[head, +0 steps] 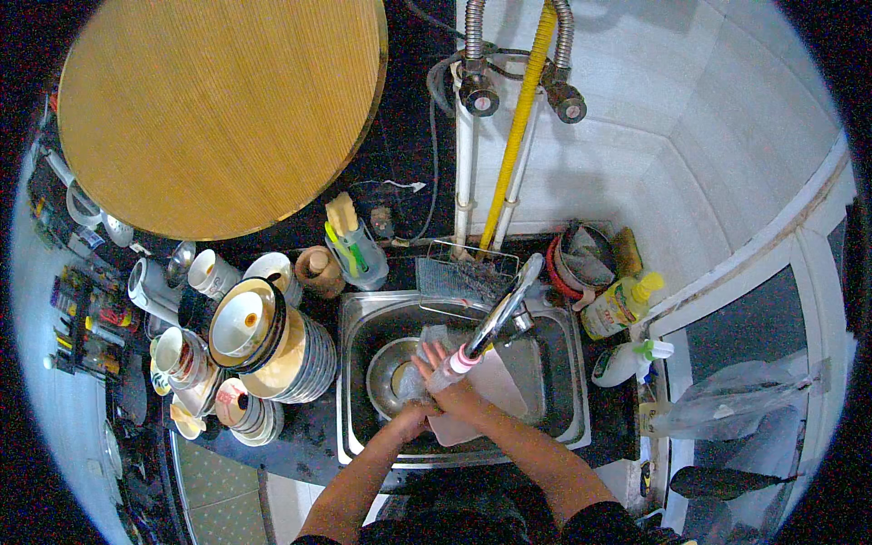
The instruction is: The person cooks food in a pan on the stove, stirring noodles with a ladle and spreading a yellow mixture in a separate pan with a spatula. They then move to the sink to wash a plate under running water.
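My right hand (444,383) is over the stainless steel sink (565,443), palm turned up and fingers spread, below the pink-ringed nozzle (463,361) of the chrome faucet (511,293). It holds nothing that I can see. My left hand (413,421) meets the right one near its wrist; its fingers are partly hidden there. Under both hands, a round metal bowl (379,368) lies in the left of the basin, with a blurred pale shape inside. A light pinkish board (501,381) leans in the basin to the right, partly covered by my right hand and forearm.
Stacked plates (317,354) and bowls (238,323) crowd the counter at left. A wire rack (453,279) stands behind the basin. To the right are a yellow-capped detergent bottle (616,310), a spray bottle (620,364) and nested pots (579,262). A big round wooden board (225,116) rises behind.
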